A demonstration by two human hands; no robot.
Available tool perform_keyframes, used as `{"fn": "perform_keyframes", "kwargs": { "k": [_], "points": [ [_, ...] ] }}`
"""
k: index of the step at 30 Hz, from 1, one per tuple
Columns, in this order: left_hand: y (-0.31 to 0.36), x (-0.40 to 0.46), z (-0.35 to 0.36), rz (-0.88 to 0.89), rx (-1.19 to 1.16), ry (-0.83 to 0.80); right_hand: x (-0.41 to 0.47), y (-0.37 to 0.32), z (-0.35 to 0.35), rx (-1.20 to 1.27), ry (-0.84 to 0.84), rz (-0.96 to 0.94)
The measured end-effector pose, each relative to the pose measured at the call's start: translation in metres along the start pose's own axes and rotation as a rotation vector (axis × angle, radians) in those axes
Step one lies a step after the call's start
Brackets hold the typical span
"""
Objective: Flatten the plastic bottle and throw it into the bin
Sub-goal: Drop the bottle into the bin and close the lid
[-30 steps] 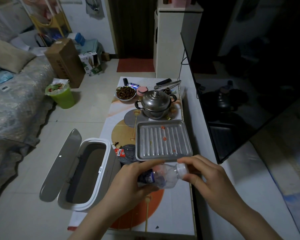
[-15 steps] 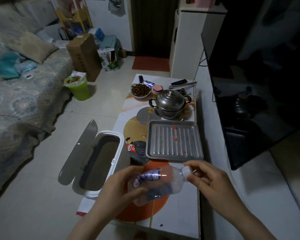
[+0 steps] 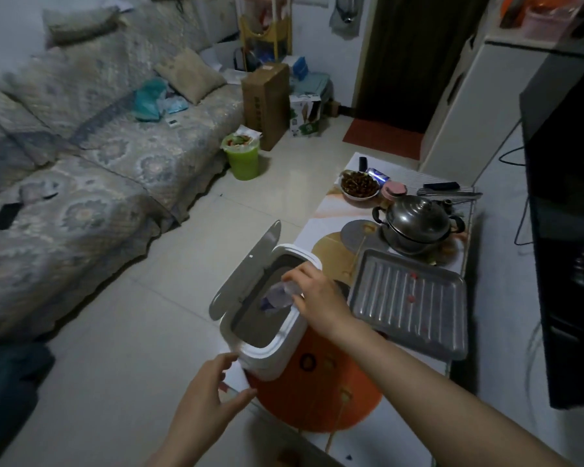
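Observation:
A clear plastic bottle [image 3: 279, 298] with a purple label hangs over the mouth of the white bin [image 3: 273, 352], neck up. My right hand [image 3: 317, 294] grips it at the neck, just above the bin's right rim. The bin's grey lid [image 3: 246, 271] stands open to the left. My left hand [image 3: 213, 396] hovers empty in front of the bin's near corner, fingers apart. The bottle's lower part is blurred, so its shape is hard to judge.
The bin stands on the floor against a low table [image 3: 344, 409]. On the table lie a metal tray [image 3: 408, 301], a steel pot [image 3: 417, 220] and a bowl of food [image 3: 358, 187]. A sofa [image 3: 81, 170] runs along the left; a green bucket [image 3: 241, 156] stands beyond.
My left hand let go of the bottle and dropped back. My right hand carried the bottle left, from over the table to above the open bin. The camera view swung left.

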State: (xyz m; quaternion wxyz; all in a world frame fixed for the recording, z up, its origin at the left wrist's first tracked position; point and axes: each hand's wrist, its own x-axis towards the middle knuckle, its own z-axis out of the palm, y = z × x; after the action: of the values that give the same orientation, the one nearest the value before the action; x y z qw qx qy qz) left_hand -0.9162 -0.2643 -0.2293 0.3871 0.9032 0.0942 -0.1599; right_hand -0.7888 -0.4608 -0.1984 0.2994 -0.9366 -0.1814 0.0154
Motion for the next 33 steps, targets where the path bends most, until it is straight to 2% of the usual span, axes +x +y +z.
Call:
{"fn": "perform_keyframes", "kwargs": {
  "k": [5,11,18,23,28,33],
  "points": [
    [-0.021,-0.018,-0.004,-0.096,-0.039,0.016,0.027,0.007,0.063,-0.211,-0.221,0.019],
    [-0.045,-0.027,-0.013,-0.183,-0.014,0.069,0.034,0.018,0.109,-0.367,-0.360,0.031],
    [-0.061,-0.028,-0.025,-0.244,0.022,0.081,0.036,0.022,0.131,-0.570,-0.503,0.047],
    [-0.052,-0.017,-0.029,-0.180,0.078,0.085,0.033,0.020,0.123,-0.528,-0.472,0.036],
    [-0.027,0.010,-0.035,-0.076,0.181,0.128,0.019,0.026,0.088,-0.413,-0.318,0.039],
    [-0.002,0.047,-0.032,0.042,0.281,0.210,-0.012,0.046,0.047,-0.334,-0.232,0.181]
  ]
}}
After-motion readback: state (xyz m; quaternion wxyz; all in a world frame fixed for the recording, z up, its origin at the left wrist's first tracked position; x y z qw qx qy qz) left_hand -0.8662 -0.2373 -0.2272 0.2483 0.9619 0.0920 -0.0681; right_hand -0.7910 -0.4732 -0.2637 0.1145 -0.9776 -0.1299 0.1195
